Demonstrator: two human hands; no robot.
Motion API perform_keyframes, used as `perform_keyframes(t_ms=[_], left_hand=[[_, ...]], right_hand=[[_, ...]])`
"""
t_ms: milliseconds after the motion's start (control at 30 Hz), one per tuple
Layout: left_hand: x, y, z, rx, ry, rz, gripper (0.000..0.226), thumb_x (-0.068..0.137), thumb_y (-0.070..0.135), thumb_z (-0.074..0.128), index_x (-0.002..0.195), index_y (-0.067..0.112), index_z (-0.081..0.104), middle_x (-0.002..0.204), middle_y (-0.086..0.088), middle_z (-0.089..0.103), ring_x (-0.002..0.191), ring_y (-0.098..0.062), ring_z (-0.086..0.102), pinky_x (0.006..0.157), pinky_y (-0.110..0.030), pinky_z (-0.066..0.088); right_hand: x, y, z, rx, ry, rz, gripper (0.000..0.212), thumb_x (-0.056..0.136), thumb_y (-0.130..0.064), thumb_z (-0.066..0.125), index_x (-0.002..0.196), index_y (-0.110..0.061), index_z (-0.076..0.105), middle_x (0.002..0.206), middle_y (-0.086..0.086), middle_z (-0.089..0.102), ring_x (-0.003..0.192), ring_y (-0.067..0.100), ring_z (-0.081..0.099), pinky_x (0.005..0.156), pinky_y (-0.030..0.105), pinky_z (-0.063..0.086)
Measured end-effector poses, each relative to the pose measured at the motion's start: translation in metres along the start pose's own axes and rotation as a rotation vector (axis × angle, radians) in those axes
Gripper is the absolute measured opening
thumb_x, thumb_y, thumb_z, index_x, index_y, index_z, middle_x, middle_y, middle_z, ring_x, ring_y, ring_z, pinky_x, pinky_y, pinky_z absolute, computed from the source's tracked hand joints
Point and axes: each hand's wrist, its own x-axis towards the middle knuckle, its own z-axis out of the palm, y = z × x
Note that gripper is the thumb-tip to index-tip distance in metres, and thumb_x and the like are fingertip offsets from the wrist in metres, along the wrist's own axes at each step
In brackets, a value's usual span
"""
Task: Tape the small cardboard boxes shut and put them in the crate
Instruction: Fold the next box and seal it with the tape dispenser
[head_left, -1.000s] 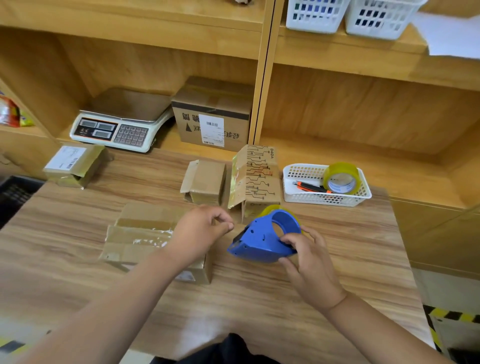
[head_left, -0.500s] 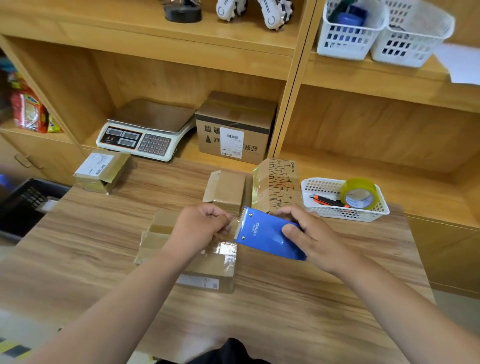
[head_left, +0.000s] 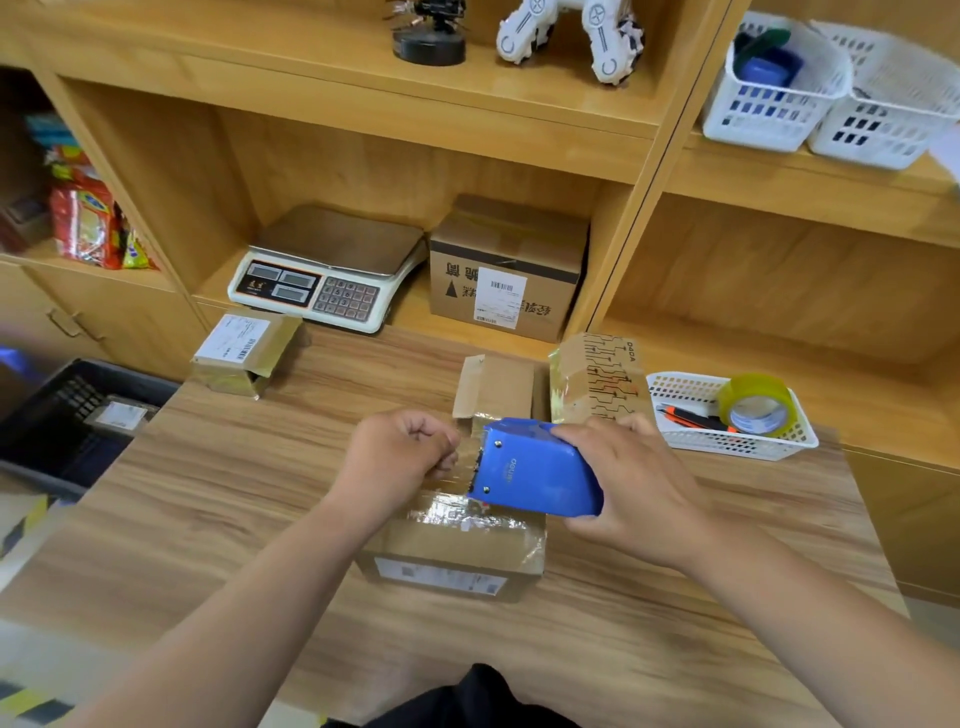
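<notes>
Right hand (head_left: 631, 483) grips the blue plastic tape dispenser (head_left: 535, 470) over the taped brown cardboard box (head_left: 457, 545) near the table's front edge; left hand (head_left: 397, 452) pinches the clear tape end (head_left: 464, 462).

The bright blue plastic tape dispenser (head_left: 535, 470) stands out in the middle, with a glossy clear strip of tape (head_left: 464, 460) at its left edge. Under it, the plain brown cardboard box (head_left: 457, 545) shines with clear tape and has a white label on its near side. Beyond stands a brown cardboard box printed with black circuit lines (head_left: 597, 379). To the right, a white perforated plastic basket (head_left: 727, 444) holds a yellowish tape roll (head_left: 756, 402) and an orange-and-black cutter (head_left: 691, 418). The wooden table (head_left: 208, 493) is streaked light brown grain. At the left is a black plastic crate (head_left: 57, 431).
</notes>
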Motion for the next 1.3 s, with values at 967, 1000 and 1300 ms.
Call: perform_keyframes(t_ms=[967,1000,1300], left_hand=[[0.030,-0.052,-0.121,0.039,-0.078,-0.121,0.011,0.088,-0.001,0.061,0.081,-0.008,0.066,0.061,-0.010,0.064,0.057,-0.015,0.059,0.059,-0.025,0.055],[0.031,-0.054,-0.121,0.019,-0.081,-0.136,0.010,0.088,-0.001,0.061,0.082,-0.007,0.066,0.062,-0.011,0.064,0.058,-0.015,0.060,0.058,-0.025,0.055],[0.029,-0.057,-0.121,-0.100,-0.060,-0.118,0.012,0.088,-0.002,0.060,0.078,-0.003,0.066,0.059,-0.009,0.064,0.054,-0.012,0.062,0.056,-0.024,0.056]], right_hand=[[0.040,-0.038,-0.012,0.046,-0.336,0.068,0.054,0.065,-0.055,0.066,0.113,-0.044,0.044,0.103,-0.024,0.055,0.087,0.006,0.042,0.076,0.009,0.027],[0.043,-0.039,-0.011,0.030,-0.339,0.059,0.055,0.063,-0.059,0.064,0.112,-0.045,0.043,0.103,-0.023,0.056,0.085,0.006,0.043,0.076,0.010,0.028],[0.057,-0.051,-0.046,-0.067,-0.335,0.057,0.054,0.059,-0.075,0.053,0.100,-0.042,0.042,0.088,-0.020,0.055,0.079,0.000,0.039,0.060,0.017,0.030]])
